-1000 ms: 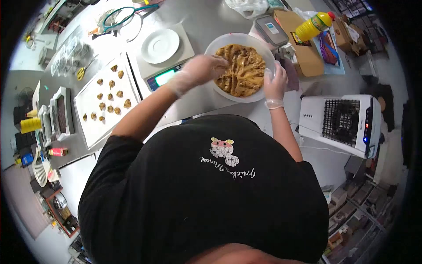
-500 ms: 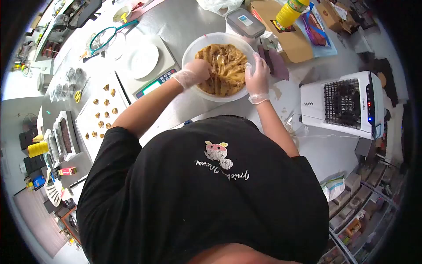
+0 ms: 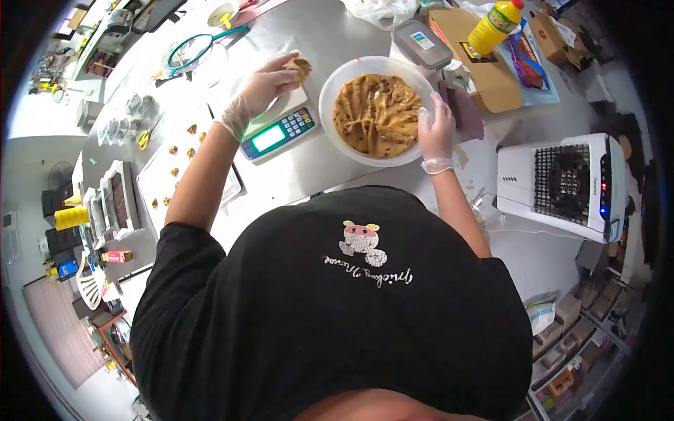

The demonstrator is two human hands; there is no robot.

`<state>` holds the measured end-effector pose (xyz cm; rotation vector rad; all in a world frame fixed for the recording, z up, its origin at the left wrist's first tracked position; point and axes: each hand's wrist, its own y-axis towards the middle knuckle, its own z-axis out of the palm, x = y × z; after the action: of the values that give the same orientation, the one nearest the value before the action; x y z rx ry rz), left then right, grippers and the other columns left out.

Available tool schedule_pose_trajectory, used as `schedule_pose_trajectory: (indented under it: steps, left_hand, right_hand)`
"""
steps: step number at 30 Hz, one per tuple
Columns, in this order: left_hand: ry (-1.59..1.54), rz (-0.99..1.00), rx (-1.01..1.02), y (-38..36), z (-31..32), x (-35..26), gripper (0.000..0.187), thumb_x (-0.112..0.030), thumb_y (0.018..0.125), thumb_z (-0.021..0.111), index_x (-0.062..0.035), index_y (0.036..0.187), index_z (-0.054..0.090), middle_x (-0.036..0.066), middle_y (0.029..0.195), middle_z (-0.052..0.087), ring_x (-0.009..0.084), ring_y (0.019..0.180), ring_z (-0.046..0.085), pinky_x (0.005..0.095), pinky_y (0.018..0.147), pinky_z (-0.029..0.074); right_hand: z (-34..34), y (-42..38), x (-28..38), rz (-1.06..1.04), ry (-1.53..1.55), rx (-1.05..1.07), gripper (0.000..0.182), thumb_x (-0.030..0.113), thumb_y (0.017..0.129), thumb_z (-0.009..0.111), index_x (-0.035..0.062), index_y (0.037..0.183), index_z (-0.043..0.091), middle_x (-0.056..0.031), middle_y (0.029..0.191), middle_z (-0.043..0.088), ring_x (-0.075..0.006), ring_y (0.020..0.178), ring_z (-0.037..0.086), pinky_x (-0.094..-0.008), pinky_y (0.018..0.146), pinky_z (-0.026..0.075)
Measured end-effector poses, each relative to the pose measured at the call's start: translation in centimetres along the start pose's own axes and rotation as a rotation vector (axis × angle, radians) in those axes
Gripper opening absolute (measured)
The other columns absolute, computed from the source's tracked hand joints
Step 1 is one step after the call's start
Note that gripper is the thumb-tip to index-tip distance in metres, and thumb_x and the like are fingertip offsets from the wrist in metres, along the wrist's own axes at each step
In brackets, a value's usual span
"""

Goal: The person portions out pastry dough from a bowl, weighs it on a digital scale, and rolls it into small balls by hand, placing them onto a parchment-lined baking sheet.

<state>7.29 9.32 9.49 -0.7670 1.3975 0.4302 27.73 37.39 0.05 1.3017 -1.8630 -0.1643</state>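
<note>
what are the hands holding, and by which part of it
The left hand holds a dough lump by the side nearest the palm; the right hand holds the bowl by its right-side rim.

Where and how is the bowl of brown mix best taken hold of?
The bowl is probably best gripped by its rim at opposite edges, coming from left and right: it is round and wide, shows no handle, and the brown mix fills its middle. The right hand is at the right edge; the left hand, holding a brown lump, would need freeing first.
</note>
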Motion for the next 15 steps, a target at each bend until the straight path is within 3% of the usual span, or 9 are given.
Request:
schedule_pose_trajectory:
  steps: [2, 6, 7, 15]
  left_hand:
    - [-0.128, -0.046, -0.137, -0.2, -1.9, 0.4, 0.047, -0.013, 0.084, 0.06, -0.0039, 0.128, 0.045, 0.009, 0.116, 0.055, 0.0158, 0.105, 0.054, 0.0291, 0.093, 0.042]
    - [0.109, -0.096, -0.239, -0.5, -7.3, 2.5, 0.042, -0.016, 0.083, 0.062, 0.0006, 0.12, 0.051, 0.007, 0.104, 0.061, 0.0156, 0.098, 0.058, 0.0261, 0.09, 0.043]
    - [0.098, -0.104, -0.252, -0.5, -8.1, 2.9, 0.042, -0.017, 0.083, 0.062, -0.0004, 0.119, 0.051, 0.01, 0.106, 0.061, 0.0165, 0.1, 0.057, 0.029, 0.094, 0.041]
    - [0.055, -0.178, -0.297, -1.3, -11.2, 4.5, 0.04, -0.012, 0.082, 0.061, 0.0057, 0.115, 0.05, 0.013, 0.107, 0.06, 0.018, 0.096, 0.06, 0.0272, 0.091, 0.046]
  right_hand:
    - [0.1, 0.1, 0.0, 0.002, 0.017, 0.011, 0.037, 0.013, 0.081, 0.056, 0.0013, 0.115, 0.049, -0.0199, 0.111, 0.055, -0.0358, 0.103, 0.052, -0.0425, 0.089, 0.04]
    - [0.0, 0.0, 0.2, 0.017, 0.023, 0.025, 0.037, 0.013, 0.081, 0.056, 0.0013, 0.115, 0.048, -0.0189, 0.113, 0.055, -0.0351, 0.104, 0.051, -0.0422, 0.091, 0.039]
    - [0.0, 0.0, 0.2, 0.018, 0.015, 0.022, 0.037, 0.013, 0.081, 0.056, 0.0014, 0.115, 0.048, -0.0187, 0.112, 0.055, -0.0352, 0.104, 0.051, -0.0423, 0.091, 0.039]
    - [-0.1, 0.0, 0.5, 0.025, -0.042, 0.02, 0.037, 0.012, 0.081, 0.055, 0.0017, 0.115, 0.049, -0.0188, 0.113, 0.056, -0.0355, 0.105, 0.052, -0.0424, 0.091, 0.04]
